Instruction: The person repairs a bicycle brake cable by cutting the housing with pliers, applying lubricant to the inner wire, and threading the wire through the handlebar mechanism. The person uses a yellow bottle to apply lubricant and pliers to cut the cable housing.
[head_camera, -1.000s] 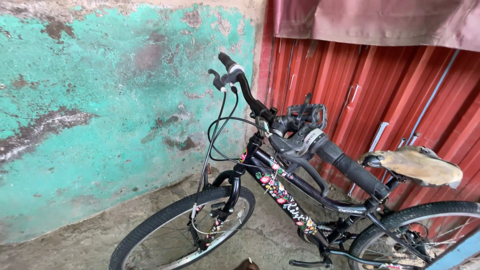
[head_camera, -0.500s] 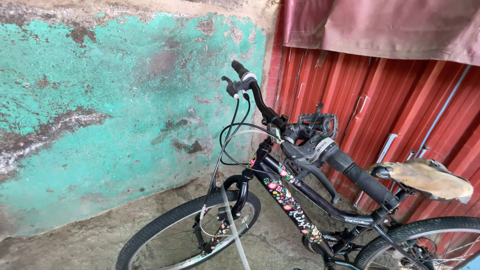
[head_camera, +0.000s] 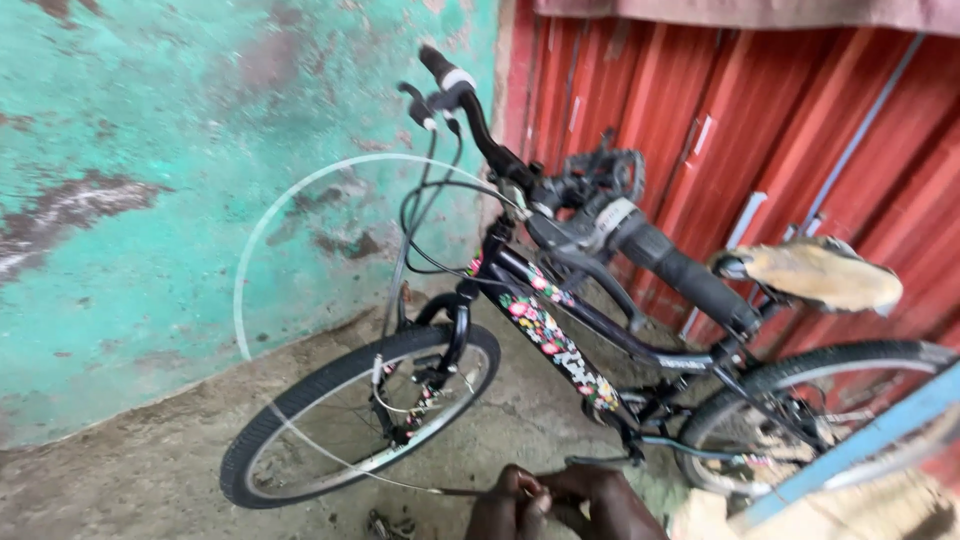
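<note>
Cable (head_camera: 262, 215) looping from both hands (head_camera: 560, 505) pinched on it, hands half cut off, bicycle (head_camera: 560, 340) behind

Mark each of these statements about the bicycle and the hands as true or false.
1. The bicycle stands near a teal wall. True.
2. Both hands grip the handlebar. False: they are low at the frame's bottom edge, holding the end of a cable.
3. The cable lies straight on the ground. False: it curves up in a wide loop before the wall.
4. The saddle looks worn and tan. True.
5. The front wheel is missing. False: it is fitted.
</note>
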